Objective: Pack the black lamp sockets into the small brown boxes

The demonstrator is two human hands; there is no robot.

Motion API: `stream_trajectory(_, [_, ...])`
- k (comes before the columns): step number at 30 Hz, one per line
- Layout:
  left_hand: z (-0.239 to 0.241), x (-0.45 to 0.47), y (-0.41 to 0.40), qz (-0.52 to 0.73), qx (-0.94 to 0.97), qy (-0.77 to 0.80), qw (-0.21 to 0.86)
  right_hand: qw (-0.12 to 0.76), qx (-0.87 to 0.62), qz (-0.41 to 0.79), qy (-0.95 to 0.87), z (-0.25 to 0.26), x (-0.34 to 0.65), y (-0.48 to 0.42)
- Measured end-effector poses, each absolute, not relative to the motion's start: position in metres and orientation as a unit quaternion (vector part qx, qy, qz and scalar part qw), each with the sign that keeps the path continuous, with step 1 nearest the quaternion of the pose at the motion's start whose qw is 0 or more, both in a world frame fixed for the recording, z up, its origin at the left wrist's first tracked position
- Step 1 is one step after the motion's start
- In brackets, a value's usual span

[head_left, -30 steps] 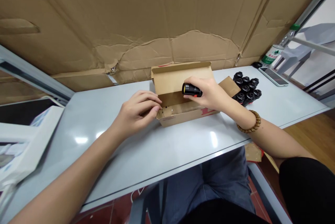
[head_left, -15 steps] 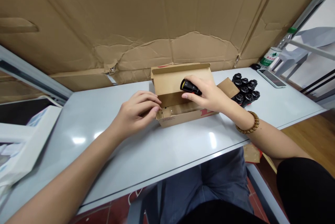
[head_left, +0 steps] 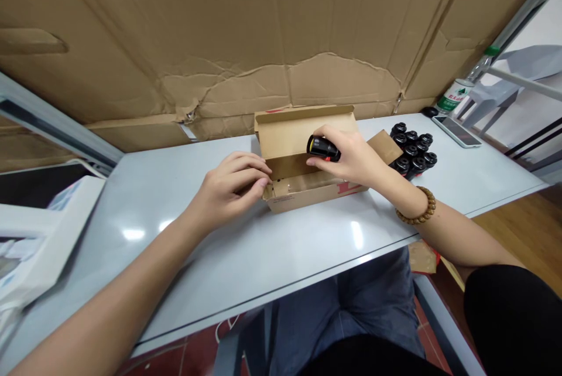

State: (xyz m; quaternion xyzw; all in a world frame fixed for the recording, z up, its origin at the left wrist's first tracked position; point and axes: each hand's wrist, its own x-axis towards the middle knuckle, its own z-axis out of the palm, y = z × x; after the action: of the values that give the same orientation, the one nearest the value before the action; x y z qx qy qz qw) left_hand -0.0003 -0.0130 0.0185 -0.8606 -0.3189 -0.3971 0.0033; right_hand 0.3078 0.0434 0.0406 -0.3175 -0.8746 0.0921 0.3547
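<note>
An open cardboard box (head_left: 302, 133) lies lengthwise on the table, with its lid standing up at the back and a flap folded out at the right. My left hand (head_left: 232, 188) grips the box's left end, with its fingertips on the upper edge. My right hand (head_left: 349, 156) is above the box's middle and is shut on a black cylindrical item (head_left: 324, 147) with a yellow band. Its fingers hide part of that item. The box's inside floor is mostly hidden by the front wall. A beaded bracelet (head_left: 416, 206) circles my right wrist.
Several black cylindrical items (head_left: 411, 150) stand grouped behind the flap on the pale table (head_left: 307, 241). A water bottle (head_left: 454, 95) and a smartphone (head_left: 456, 131) lie at the back right. A corrugated cardboard sheet (head_left: 219, 30) backs the table, and a white box (head_left: 44, 229) stands at left.
My right hand has turned the black item slightly, bringing it more level. My left hand stays on the box, and the view has shifted a little.
</note>
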Motion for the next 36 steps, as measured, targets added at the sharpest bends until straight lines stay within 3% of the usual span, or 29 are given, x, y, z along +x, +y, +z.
stream_trajectory(36, [0.0181, -0.0011, -0.013, -0.399, -0.855, -0.331, -0.005, 0.288, -0.324, 0.111, -0.894, 0.0461, 0.3082, 0.0405])
